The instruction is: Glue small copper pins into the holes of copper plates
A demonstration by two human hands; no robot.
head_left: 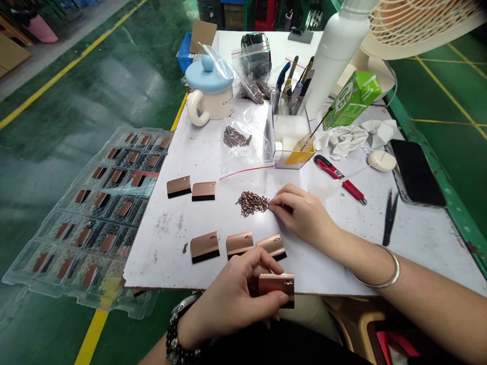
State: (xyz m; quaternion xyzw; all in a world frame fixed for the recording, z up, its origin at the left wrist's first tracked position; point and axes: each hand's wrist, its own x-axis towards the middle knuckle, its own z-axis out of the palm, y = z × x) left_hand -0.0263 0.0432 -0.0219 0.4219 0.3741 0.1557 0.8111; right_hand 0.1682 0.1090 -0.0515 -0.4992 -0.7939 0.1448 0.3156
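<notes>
Left hand (pixel 224 299) clamps a copper plate (pixel 276 285), right hand (pixel 304 215) pinches pins (pixel 253 204); tray (pixel 23 274) holds more.

Far past the right hand (pixel 304 213) and to its left, a white mug (pixel 210 104) with a blue lid has small dark letters that start with "CHI". The rest are hard to read. Past that hand and to its right, a green box (pixel 352 100) has big white marks, too blurry to read.

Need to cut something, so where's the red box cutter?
In the head view, the red box cutter lies on the white worktable, just past the right hand, between the clear pen holder and the white computer mouse.
</notes>
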